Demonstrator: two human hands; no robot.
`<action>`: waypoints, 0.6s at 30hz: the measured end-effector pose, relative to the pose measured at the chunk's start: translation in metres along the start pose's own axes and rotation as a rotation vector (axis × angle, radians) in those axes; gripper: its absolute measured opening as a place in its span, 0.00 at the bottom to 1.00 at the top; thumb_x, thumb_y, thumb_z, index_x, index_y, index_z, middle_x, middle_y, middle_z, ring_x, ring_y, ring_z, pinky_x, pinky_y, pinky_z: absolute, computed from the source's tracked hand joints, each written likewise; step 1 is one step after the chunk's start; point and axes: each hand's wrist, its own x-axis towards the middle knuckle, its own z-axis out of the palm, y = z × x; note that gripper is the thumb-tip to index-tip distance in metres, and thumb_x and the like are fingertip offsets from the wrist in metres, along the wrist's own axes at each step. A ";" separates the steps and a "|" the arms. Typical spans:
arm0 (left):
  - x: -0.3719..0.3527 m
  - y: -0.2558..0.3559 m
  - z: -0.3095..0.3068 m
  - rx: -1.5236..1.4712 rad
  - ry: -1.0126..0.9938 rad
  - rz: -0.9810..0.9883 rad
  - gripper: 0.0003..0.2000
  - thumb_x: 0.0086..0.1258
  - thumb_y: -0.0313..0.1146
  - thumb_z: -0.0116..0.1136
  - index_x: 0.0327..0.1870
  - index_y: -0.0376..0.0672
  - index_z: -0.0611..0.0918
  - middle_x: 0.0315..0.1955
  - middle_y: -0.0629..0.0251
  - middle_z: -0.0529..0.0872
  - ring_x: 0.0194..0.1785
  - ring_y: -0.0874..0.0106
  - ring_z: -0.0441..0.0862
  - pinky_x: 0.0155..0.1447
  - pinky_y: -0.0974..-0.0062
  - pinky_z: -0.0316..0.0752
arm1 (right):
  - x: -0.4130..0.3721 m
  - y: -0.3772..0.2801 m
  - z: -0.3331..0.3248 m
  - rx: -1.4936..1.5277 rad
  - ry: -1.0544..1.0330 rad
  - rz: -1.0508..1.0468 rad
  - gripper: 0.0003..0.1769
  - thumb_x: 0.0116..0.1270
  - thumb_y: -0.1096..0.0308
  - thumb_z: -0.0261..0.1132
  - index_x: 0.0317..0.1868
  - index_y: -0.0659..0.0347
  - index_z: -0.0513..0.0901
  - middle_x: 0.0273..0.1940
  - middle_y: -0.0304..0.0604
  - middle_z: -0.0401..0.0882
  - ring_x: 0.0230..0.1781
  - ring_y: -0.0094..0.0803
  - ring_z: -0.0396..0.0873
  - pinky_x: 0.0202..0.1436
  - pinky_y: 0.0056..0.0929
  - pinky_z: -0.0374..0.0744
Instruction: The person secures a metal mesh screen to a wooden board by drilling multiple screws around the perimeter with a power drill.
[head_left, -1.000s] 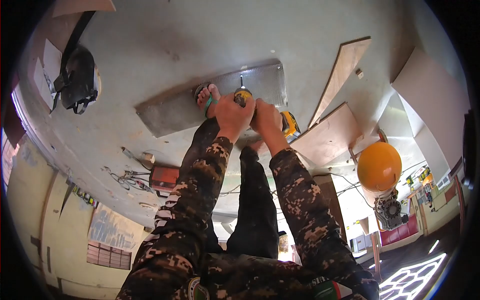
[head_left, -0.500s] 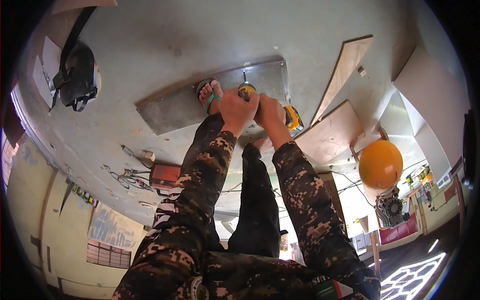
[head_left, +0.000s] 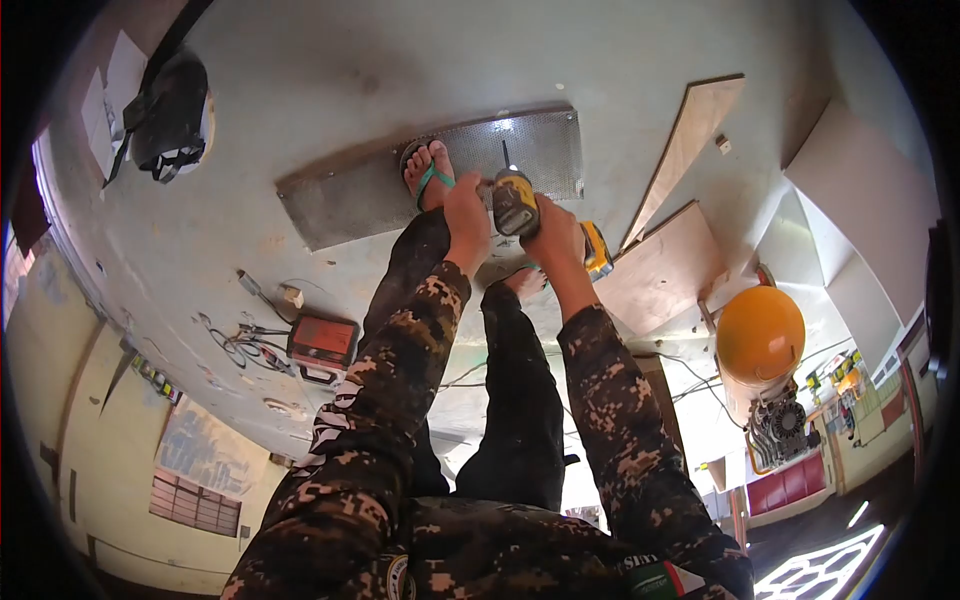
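Note:
My right hand (head_left: pixel 557 238) grips a yellow and black cordless drill (head_left: pixel 516 204) by its handle. Its thin dark bit points away from me, over the mesh-textured metal panel (head_left: pixel 350 208) on the floor. My left hand (head_left: pixel 466 218) is just left of the drill body, apart from it, its fingers curled in. Whether anything sits between those fingers is hidden. A foot in a green-strapped flip-flop (head_left: pixel 432 178) presses on the middle of the panel, while my other foot (head_left: pixel 526 284) stands on the floor behind it.
Wooden boards (head_left: pixel 667 268) lie at the right, beside an orange-topped machine (head_left: pixel 760 335). A red toolbox (head_left: pixel 322 340) with cables stands at the left. Farther left is a black welding mask or bag-like item (head_left: pixel 172 120). Cables cross the floor near my legs.
My left hand has come off the drill and moved slightly left. The drill, in my right hand, has shifted a little right, with its body now more exposed.

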 end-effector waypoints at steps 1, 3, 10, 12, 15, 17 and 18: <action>-0.006 -0.014 -0.001 -0.258 -0.056 -0.431 0.09 0.72 0.24 0.48 0.41 0.34 0.82 0.31 0.53 0.82 0.35 0.54 0.80 0.44 0.59 0.75 | -0.011 0.007 0.001 -0.003 0.006 -0.013 0.22 0.56 0.66 0.72 0.54 0.50 0.82 0.45 0.54 0.87 0.50 0.55 0.84 0.53 0.49 0.81; -0.024 -0.052 -0.002 -0.167 -0.111 -0.276 0.09 0.73 0.25 0.46 0.44 0.34 0.81 0.29 0.57 0.80 0.33 0.60 0.78 0.41 0.64 0.73 | -0.033 0.026 0.006 0.126 0.065 -0.103 0.25 0.54 0.68 0.72 0.56 0.50 0.82 0.46 0.54 0.87 0.50 0.56 0.83 0.53 0.49 0.81; -0.093 0.003 -0.017 -0.452 -0.221 -0.423 0.09 0.77 0.31 0.45 0.47 0.39 0.79 0.27 0.71 0.74 0.27 0.79 0.72 0.34 0.78 0.69 | -0.111 0.095 0.034 0.265 0.139 -0.242 0.24 0.54 0.68 0.74 0.53 0.57 0.82 0.40 0.56 0.87 0.46 0.58 0.84 0.49 0.47 0.82; -0.118 0.006 -0.022 -0.436 -0.242 -0.403 0.08 0.77 0.30 0.47 0.48 0.39 0.79 0.29 0.70 0.76 0.29 0.78 0.74 0.36 0.78 0.71 | -0.132 0.112 0.044 0.261 0.110 -0.195 0.21 0.55 0.67 0.74 0.50 0.57 0.82 0.38 0.56 0.87 0.44 0.58 0.84 0.47 0.49 0.82; -0.154 0.007 -0.030 -0.401 -0.246 -0.380 0.08 0.77 0.29 0.52 0.50 0.37 0.79 0.31 0.69 0.80 0.31 0.78 0.76 0.39 0.79 0.73 | -0.162 0.136 0.056 0.274 0.081 -0.230 0.29 0.53 0.65 0.76 0.58 0.53 0.81 0.40 0.56 0.87 0.46 0.57 0.85 0.47 0.47 0.83; -0.165 0.003 -0.033 -0.382 -0.227 -0.370 0.09 0.77 0.30 0.55 0.51 0.36 0.80 0.33 0.68 0.82 0.32 0.79 0.77 0.40 0.79 0.73 | -0.178 0.153 0.065 0.247 0.108 -0.267 0.29 0.52 0.66 0.76 0.57 0.55 0.81 0.40 0.55 0.87 0.45 0.56 0.85 0.47 0.46 0.83; -0.169 0.001 -0.037 -0.348 -0.273 -0.387 0.09 0.77 0.30 0.56 0.51 0.36 0.81 0.33 0.68 0.84 0.33 0.79 0.78 0.40 0.80 0.73 | -0.187 0.159 0.069 0.277 0.098 -0.275 0.29 0.52 0.66 0.76 0.57 0.56 0.81 0.40 0.55 0.88 0.45 0.55 0.85 0.47 0.46 0.83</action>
